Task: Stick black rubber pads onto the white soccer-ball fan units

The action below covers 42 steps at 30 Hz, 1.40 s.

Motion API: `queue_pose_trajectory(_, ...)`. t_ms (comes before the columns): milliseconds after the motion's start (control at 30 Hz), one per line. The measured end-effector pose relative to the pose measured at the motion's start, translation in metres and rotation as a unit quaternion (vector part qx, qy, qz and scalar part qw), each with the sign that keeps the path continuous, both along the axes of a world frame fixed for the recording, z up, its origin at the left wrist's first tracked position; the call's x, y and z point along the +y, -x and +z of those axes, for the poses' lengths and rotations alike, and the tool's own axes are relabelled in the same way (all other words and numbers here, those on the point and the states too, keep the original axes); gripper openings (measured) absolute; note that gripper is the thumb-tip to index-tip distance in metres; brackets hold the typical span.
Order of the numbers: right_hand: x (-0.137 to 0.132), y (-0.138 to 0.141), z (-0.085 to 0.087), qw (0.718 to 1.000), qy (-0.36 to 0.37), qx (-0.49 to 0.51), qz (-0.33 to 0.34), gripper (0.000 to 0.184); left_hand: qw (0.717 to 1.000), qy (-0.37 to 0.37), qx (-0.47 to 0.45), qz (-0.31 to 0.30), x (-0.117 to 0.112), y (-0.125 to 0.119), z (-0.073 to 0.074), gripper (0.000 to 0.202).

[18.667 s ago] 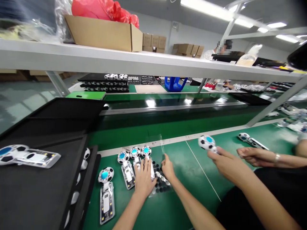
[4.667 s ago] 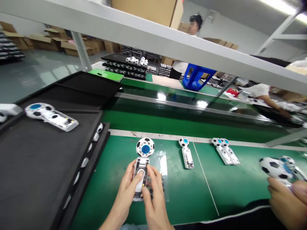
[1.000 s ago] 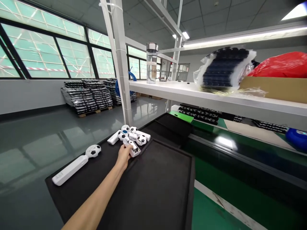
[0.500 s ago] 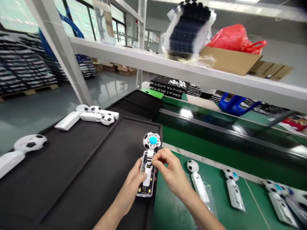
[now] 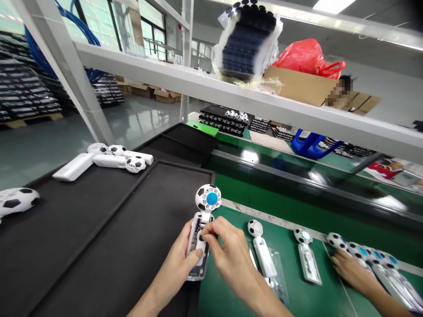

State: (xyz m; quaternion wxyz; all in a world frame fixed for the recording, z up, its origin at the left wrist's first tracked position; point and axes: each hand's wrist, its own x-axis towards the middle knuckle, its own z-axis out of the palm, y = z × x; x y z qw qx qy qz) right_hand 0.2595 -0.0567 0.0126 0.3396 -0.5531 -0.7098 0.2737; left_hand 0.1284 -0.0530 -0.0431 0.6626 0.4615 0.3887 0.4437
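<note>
My left hand [image 5: 180,265] grips a handheld fan [image 5: 202,224] by its clear handle; its football-patterned head with a blue centre points away from me. My right hand [image 5: 228,253] pinches at the middle of the handle, fingertips pressed on a small part I cannot make out. Both hands hover over the right edge of a black tray [image 5: 99,237].
More football fans [image 5: 262,248] lie on the green table [image 5: 304,299] to the right, where another person's hand [image 5: 352,269] rests on some. White fan handles [image 5: 109,157] lie at the tray's far end. A white shelf [image 5: 231,94] with boxes and bags runs overhead.
My left hand picked the fan from the tray's far pile and brought it close. Since half a second ago my right fingers have moved down onto the handle's middle.
</note>
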Motion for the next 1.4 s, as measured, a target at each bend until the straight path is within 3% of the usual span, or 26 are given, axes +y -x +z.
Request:
queue_pose_trajectory(400, -0.001, 0.002, -0.006, 0.999, -0.013, -0.037, -0.007, 0.017, 0.999, 0.018, -0.031, 0.022, -0.002, -0.004, 0.002, 0.056)
queue_pose_trajectory(633, -0.014, 0.002, -0.029, 0.988, -0.157, -0.003, -0.011, 0.035, 0.997, 0.023, 0.07, 0.031, 0.004, -0.004, 0.0, 0.049)
queue_pose_trajectory(733, -0.017, 0.001, -0.038, 0.983, -0.182, -0.002, -0.012, 0.046, 0.996, 0.044, 0.058, 0.043, 0.004, -0.006, 0.004, 0.049)
queue_pose_trajectory(900, -0.027, 0.0, -0.037, 0.995, -0.066, 0.069, 0.004, 0.058, 0.989, 0.103, 0.026, 0.1, 0.003, -0.012, 0.005, 0.052)
queue_pose_trajectory(1033, -0.035, -0.001, -0.041, 0.987, 0.04, 0.15, -0.046, 0.066, 0.982, 0.163, 0.04, 0.09, 0.009, -0.023, -0.003, 0.051)
queue_pose_trajectory(1100, -0.035, -0.004, -0.051, 0.974, 0.085, 0.199, -0.065, 0.067, 0.982, 0.157, 0.062, 0.083, 0.013, -0.034, -0.006, 0.048)
queue_pose_trajectory(1233, -0.03, -0.015, -0.076, 0.92, 0.107, 0.351, -0.142, 0.067, 0.988, 0.069, 0.138, 0.001, 0.01, -0.061, -0.002, 0.043)
queue_pose_trajectory(1333, -0.034, -0.045, -0.095, 0.868, 0.147, 0.423, -0.215, 0.079, 0.963, -0.049, 0.257, -0.062, 0.013, -0.069, 0.005, 0.045)
queue_pose_trajectory(1400, -0.04, -0.084, -0.106, 0.843, 0.182, 0.428, -0.269, 0.084, 0.927, -0.137, 0.348, -0.013, 0.031, -0.052, 0.008, 0.041)
